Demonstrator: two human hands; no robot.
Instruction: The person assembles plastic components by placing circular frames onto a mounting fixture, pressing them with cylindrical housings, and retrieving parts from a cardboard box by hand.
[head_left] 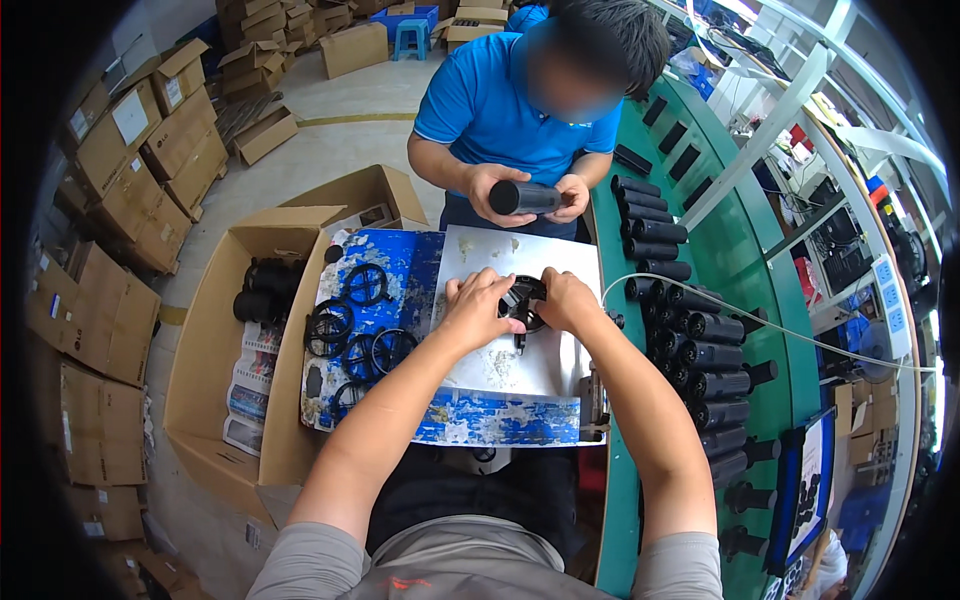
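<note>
Both my hands meet on a round black part (522, 300) lying on a worn blue-and-white work board (500, 400). My left hand (478, 305) presses on its left side and my right hand (564, 298) grips its right side. A short black stem pokes out below the part. Several black rings (352, 322) lie on the board's blue left side. Across the board a person in a blue shirt holds a black cylinder (523, 197) in both hands.
An open cardboard box (210, 350) at the left holds black parts and printed sheets. A green bench (740, 270) at the right carries rows of black cylinders (700, 350) and a white cable. Stacked cartons line the floor at the left and back.
</note>
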